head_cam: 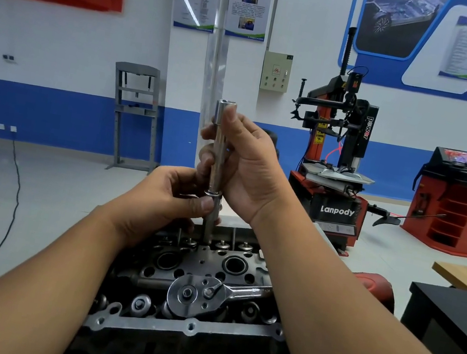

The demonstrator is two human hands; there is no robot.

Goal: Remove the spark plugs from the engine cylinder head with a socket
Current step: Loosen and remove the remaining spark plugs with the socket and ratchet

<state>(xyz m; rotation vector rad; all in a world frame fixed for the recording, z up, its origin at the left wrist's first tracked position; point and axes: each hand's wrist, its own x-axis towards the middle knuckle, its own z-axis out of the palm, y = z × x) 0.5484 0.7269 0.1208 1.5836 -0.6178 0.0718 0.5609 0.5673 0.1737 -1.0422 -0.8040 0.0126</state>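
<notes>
Socket [220, 143] upright above cylinder head [204, 265], long axis vertical; right hand [247, 163] fingers wrapped round upper shaft, left hand [172, 197] pinching lower joint, nearer the plug well directly below; ratchet [199, 294] lies unattached

Both hands [227, 176] around upright socket [218, 155] above cylinder head [187, 326]

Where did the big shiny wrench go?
The ratchet wrench lies flat on top of the engine cylinder head, low in the middle of the head view, below both hands and untouched, its handle pointing right.
</notes>
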